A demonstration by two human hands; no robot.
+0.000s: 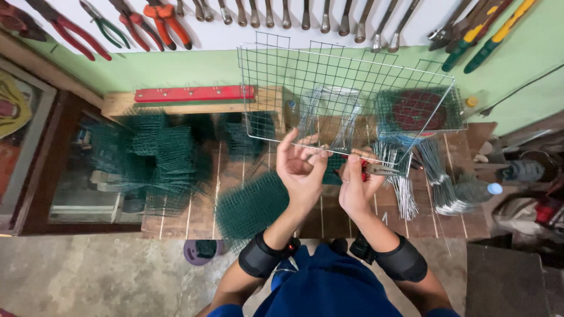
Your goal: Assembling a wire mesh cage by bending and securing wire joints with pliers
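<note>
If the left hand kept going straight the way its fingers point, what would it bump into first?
Probably the silver wire mesh panel. The left hand points up and away, its fingertips already at the panel's lower edge. Behind it stands a wire basket, though depth is hard to judge.

Blue clothing, black bands on both forearms

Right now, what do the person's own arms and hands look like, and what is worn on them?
Both hands, left hand and right hand, are bare, with no gloves. Each forearm carries a wide black padded band below the wrist; the left one shows a small red light. Blue short sleeves show at the bottom edge.
</note>
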